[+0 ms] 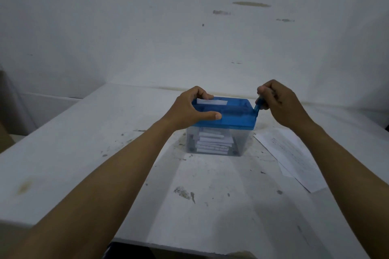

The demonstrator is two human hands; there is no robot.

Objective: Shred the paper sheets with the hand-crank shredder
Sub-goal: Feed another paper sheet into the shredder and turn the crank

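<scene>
On the near tabletop (210,206): stains, scuffs. To the right, spare paper sheets (294,157) lie flat. Beyond them the shredder (229,120) stands mid-tabletop, and its clear bin (240,143) holds cut strips. Left hand (189,109) grips the blue top, steadying it. Right hand (280,103) has its fingers curled round the crank (257,107). White piece (211,102) at the slot, probably a sheet's tail. Step: cranking. Next: even turns with the top pinned, then feed another sheet.

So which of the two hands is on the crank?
The right hand, its fingers curled round the blue crank at the right end of the shredder. The left hand grips the lid instead.
</scene>
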